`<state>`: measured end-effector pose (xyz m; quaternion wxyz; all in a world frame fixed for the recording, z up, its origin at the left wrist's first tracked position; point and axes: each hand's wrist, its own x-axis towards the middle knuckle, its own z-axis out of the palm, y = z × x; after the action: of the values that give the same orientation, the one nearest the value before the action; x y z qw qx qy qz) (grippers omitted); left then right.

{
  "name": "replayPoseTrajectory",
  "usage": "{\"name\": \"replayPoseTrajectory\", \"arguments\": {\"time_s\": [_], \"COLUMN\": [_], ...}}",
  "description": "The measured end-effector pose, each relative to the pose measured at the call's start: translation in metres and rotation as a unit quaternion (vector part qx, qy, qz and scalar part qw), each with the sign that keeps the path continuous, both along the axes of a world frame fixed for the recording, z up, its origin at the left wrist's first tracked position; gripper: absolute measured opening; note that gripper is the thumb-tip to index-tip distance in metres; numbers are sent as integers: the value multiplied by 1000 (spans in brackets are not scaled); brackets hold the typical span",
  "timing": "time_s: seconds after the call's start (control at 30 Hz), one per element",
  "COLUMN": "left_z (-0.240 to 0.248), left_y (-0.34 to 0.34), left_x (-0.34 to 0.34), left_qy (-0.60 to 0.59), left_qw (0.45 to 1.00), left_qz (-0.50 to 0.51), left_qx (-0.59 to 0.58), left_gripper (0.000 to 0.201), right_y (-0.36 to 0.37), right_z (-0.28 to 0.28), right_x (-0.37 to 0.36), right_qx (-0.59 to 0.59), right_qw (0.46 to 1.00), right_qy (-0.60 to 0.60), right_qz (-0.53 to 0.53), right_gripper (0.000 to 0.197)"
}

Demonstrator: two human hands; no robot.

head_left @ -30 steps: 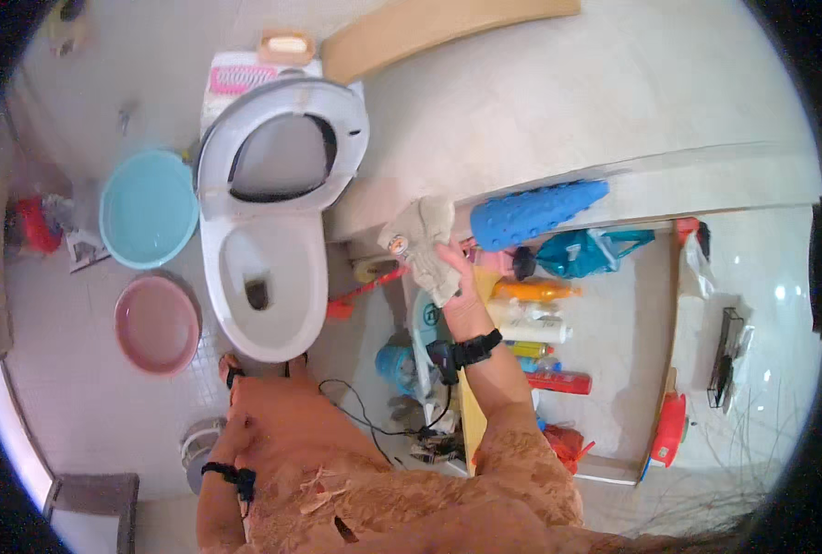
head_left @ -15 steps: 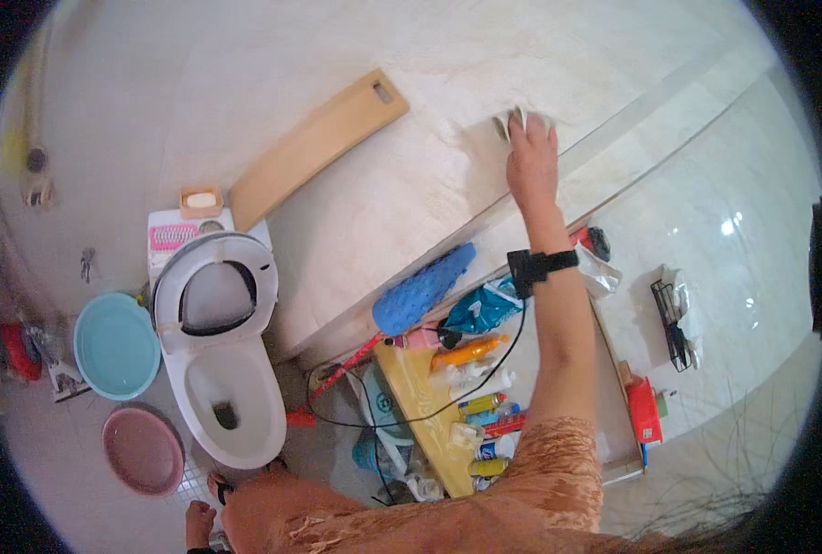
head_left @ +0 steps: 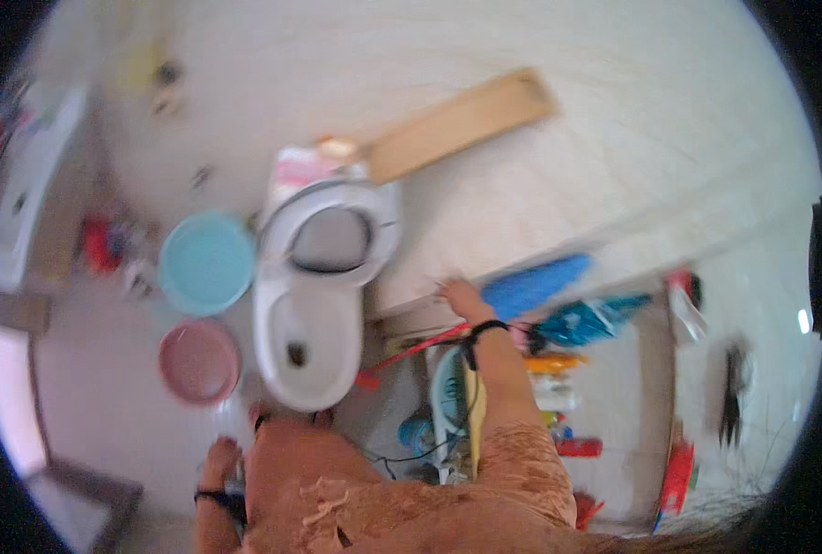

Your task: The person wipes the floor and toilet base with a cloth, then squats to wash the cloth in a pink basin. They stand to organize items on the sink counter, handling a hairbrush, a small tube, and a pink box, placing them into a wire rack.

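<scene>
1. Beige surface (head_left: 558,175), far right: right hand (head_left: 462,297) at its near edge, beside blue mat (head_left: 535,284); fingers blurred, grip cannot be told.
2. Work apparently under way; finished and remaining parts indistinguishable.
3. Left hand (head_left: 223,457), near left: seemingly curled, hold unclear.
4. Aqua basin (head_left: 208,263), pink basin (head_left: 200,362), left: contents unclear.
5. Compartment (head_left: 628,406), right: orange bottle (head_left: 554,365), red item (head_left: 580,448).
</scene>
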<state>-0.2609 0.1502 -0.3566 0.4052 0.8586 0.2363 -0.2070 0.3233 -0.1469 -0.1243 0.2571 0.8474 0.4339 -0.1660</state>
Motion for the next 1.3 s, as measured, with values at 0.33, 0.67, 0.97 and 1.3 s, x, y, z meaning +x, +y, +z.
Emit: {"name": "replayPoseTrajectory", "arguments": {"time_s": [0.33, 0.67, 0.97, 1.3], "left_z": [72, 138, 165, 129], "left_y": [15, -15, 21, 219], "left_x": [-51, -22, -61, -106], "left_qy": [85, 7, -50, 19], "left_qw": [966, 947, 973, 991], "left_qz": [226, 262, 209, 89], "left_qx": [-91, -188, -86, -99], "left_gripper": [31, 21, 23, 26], "right_y": [77, 168, 211, 319], "right_z": [-23, -27, -36, -90], "right_x": [-222, -309, -339, -392], "right_qx": [509, 468, 427, 543], "right_qw": [630, 156, 79, 157], "right_qy": [432, 666, 724, 545], "right_qz": [-396, -560, -536, -620], "right_gripper": [43, 43, 44, 41]}}
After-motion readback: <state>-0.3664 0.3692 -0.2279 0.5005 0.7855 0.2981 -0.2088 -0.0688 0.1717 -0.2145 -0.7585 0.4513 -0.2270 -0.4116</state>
